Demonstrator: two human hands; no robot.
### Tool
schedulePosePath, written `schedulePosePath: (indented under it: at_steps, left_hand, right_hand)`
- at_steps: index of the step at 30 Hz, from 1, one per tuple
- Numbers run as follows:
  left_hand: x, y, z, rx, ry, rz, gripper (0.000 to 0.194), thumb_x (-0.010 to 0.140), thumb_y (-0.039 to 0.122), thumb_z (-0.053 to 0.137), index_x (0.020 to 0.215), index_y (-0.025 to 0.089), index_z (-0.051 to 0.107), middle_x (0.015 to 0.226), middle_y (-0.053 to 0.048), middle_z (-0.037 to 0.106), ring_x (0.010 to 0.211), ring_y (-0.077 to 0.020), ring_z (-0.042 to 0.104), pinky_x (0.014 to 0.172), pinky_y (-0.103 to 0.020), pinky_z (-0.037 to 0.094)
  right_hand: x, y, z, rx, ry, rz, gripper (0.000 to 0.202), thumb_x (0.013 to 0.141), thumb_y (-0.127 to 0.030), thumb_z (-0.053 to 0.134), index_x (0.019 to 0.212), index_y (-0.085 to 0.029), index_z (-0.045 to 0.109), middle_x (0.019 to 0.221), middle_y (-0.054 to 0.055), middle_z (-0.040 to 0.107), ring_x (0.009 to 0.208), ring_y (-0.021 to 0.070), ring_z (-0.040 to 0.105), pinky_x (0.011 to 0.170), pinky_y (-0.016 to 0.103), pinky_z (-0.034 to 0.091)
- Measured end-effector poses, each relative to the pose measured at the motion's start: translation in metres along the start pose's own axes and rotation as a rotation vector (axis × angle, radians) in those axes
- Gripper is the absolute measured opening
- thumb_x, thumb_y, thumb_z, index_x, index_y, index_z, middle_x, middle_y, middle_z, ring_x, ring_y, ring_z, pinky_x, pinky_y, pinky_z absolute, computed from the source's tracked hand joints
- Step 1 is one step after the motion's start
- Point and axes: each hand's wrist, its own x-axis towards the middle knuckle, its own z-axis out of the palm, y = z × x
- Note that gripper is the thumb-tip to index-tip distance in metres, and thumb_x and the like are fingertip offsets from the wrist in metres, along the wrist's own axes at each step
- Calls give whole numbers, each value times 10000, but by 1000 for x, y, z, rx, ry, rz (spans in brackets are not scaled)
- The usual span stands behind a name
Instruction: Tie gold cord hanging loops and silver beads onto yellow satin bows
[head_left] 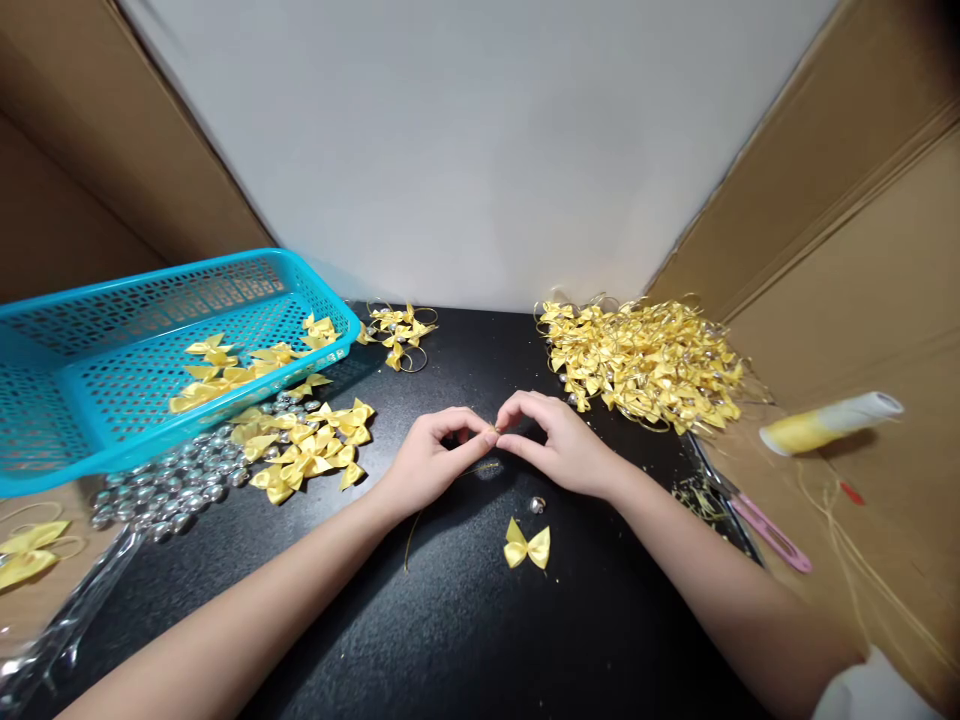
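Observation:
My left hand [442, 450] and my right hand [551, 440] meet fingertip to fingertip above the black table [450, 630]. Both pinch a thin gold cord [410, 540], whose loose end trails down below my left hand. The part between the fingertips is mostly hidden. Just under my right hand lies a small silver bell [537, 505]. A yellow ribbon bow [527, 546] rests flat below the bell, touched by neither hand.
A blue plastic basket [341, 345] with yellow bows stands at left, beside loose bows [315, 455] and many silver bells [172, 485]. Finished-looking corded bows [645, 365] are heaped at back right. Pink-handled scissors [772, 530] and a yellow-white roll [832, 422] lie right.

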Motion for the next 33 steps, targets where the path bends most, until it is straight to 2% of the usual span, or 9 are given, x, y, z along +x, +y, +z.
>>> schedulePosePath:
  at_steps: [6,15,24,33]
  left_hand:
    - [-1,1,0,15,8,-33,219,827,337,623,731,160,707,741,-36,678,723,-174,570,702,-295,411]
    - [-3,4,3,-16,57,-122,256,788,372,620,671,152,680,659,-13,617,652,-155,513,634,-268,377]
    - [-3,4,4,-120,87,-161,192,738,296,609,599,164,615,638,14,583,648,-142,494,642,-256,370]
    - [0,6,4,-201,15,-168,157,727,275,538,604,179,548,628,28,549,667,-144,496,690,-260,400]
  right_hand:
    - [1,-1,1,-90,19,13,89,858,-194,657,797,-207,594,843,-1,671,841,172,595,821,345,378]
    - [-2,-7,4,-209,-3,-28,113,907,-193,598,798,-197,567,848,4,671,835,169,567,857,366,306]
    - [-5,-10,5,-338,16,-113,105,923,-188,572,820,-198,555,841,1,662,813,161,550,881,356,275]
    - [-4,-11,7,-334,73,-115,106,932,-187,554,827,-200,545,863,-3,666,793,154,543,850,340,268]
